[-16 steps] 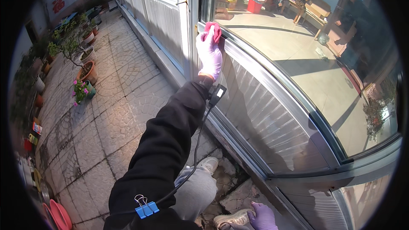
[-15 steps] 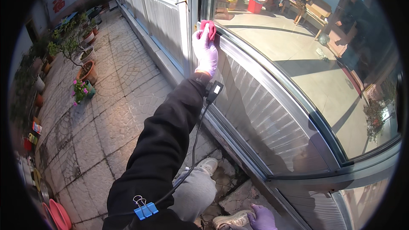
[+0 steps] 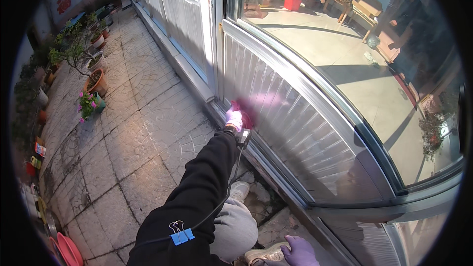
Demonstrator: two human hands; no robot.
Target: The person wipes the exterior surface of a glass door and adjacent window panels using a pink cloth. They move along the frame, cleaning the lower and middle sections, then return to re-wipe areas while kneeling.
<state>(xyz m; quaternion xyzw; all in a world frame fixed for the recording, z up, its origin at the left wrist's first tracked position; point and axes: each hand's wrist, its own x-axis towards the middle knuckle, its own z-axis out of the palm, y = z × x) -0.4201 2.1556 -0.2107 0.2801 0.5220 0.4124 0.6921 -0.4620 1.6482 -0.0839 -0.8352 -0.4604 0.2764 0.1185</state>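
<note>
My left hand [image 3: 233, 117], in a pale purple glove, is closed on a pink cloth [image 3: 249, 114]. It is low at the left bottom corner of the ribbed metal door panel [image 3: 295, 133], beside the sill. The cloth is blurred, and a pinkish reflection shows on the panel. A black sleeve covers my left arm, with a cable and a blue binder clip [image 3: 182, 236] on it. My right hand [image 3: 301, 252], also gloved in purple, is at the lower edge near my shoe. Its visible fingers are slightly apart with nothing seen in them; part of it is cut off.
Above the panel is a large glass pane [image 3: 335, 64], with a room, a red bucket [image 3: 294, 1] and furniture visible through it. Potted plants [image 3: 97, 83] line the paved yard [image 3: 143, 133] at left. Pink basins [image 3: 69, 249] lie at the lower left.
My left hand has moved down with the pink cloth, from the frame's upper corner by the glass to the panel's bottom by the sill. My right hand has hardly moved.
</note>
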